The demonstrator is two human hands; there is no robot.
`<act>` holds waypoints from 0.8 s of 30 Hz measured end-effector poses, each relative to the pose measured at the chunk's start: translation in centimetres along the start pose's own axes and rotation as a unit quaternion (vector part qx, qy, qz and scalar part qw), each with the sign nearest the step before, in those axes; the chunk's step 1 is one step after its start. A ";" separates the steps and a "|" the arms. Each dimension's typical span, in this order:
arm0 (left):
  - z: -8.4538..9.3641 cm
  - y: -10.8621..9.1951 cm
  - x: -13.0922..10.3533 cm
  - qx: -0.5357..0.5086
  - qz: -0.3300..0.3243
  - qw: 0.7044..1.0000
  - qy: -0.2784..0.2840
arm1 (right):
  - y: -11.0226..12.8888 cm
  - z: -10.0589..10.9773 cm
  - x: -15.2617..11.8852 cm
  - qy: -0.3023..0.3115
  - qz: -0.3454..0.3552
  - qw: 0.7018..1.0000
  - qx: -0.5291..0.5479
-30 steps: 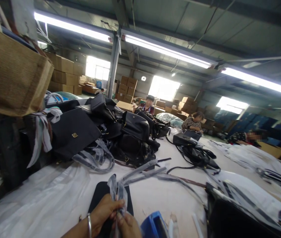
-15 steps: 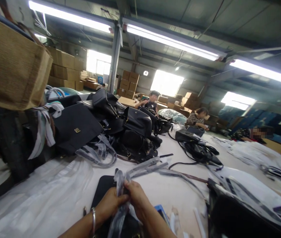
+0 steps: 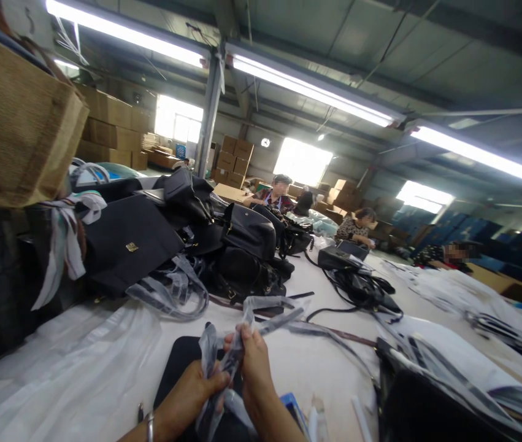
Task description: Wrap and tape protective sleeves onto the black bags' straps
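Note:
My left hand (image 3: 196,388) is closed around a crumpled strip of clear plastic wrap (image 3: 208,345). Close beside it, my right hand (image 3: 255,362) pinches the same plastic between thumb and fingers, slightly higher up. A length of the wrap bends over above the right hand, and more hangs below both hands. Whether a strap runs inside the gripped part, I cannot tell. Under the hands lies a black bag (image 3: 175,362), partly hidden by my arms. A blue item (image 3: 294,405) and white strips lie right of my right forearm.
Black handbags (image 3: 246,230) are heaped ahead, with plastic-wrapped handles (image 3: 173,294) beside them. White sheeting (image 3: 72,368) covers the left side. Another black bag (image 3: 426,393) stands at right. A burlap bag (image 3: 16,116) juts in upper left. Several co-workers sit beyond the table (image 3: 334,331).
My right hand has shifted up and turned more upright, lifting the plastic into a bend. The strip between my hands looks looser. The view has swung slightly right.

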State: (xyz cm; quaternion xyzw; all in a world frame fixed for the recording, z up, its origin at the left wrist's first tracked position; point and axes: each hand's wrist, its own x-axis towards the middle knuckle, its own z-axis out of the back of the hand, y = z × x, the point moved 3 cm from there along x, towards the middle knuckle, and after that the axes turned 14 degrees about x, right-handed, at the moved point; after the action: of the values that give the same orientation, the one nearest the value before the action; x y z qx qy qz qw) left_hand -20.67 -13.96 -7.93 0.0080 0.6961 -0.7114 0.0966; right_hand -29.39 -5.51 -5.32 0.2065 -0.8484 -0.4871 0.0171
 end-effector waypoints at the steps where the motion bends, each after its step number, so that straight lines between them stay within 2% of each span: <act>1: 0.1 -0.1 0.1 -0.002 -0.006 1.000 -0.002 | -0.2 -0.1 -0.3 0.006 -0.004 1.000 -0.009; 5: 0.1 -0.8 0.3 -0.030 -0.018 0.999 -0.005 | -0.8 -0.5 -1.8 0.051 -0.005 0.997 -0.064; 9: -0.1 -1.9 -0.2 -0.042 -0.016 0.999 -0.023 | -1.0 -0.2 -3.2 0.059 0.013 0.990 -0.125; 13: -0.3 -2.6 -0.8 -0.022 -0.001 1.000 -0.015 | -1.6 0.3 -4.1 0.077 0.037 0.985 -0.150; 17: -0.2 -1.8 -0.8 -0.020 -0.006 1.000 -0.012 | -1.9 0.6 -4.2 0.073 0.016 0.989 -0.128; 20: 0.3 -0.6 -0.6 -0.009 -0.011 1.000 -0.005 | -1.1 0.6 -3.8 0.090 0.003 0.990 -0.105; 22: 1.1 -0.1 -0.5 0.020 0.007 0.999 -0.031 | -0.1 0.6 -3.7 0.087 0.014 0.992 -0.092; 24: 2.0 -0.2 -0.3 0.027 0.038 0.995 -0.092 | 0.6 0.6 -3.8 0.097 0.015 0.991 -0.095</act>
State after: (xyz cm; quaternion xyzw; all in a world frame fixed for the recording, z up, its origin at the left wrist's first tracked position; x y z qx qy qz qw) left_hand -20.12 -15.91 -7.58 -0.0282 0.6643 -0.7232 0.1868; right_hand -26.21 -3.34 -4.50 0.2379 -0.7956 -0.5426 0.1264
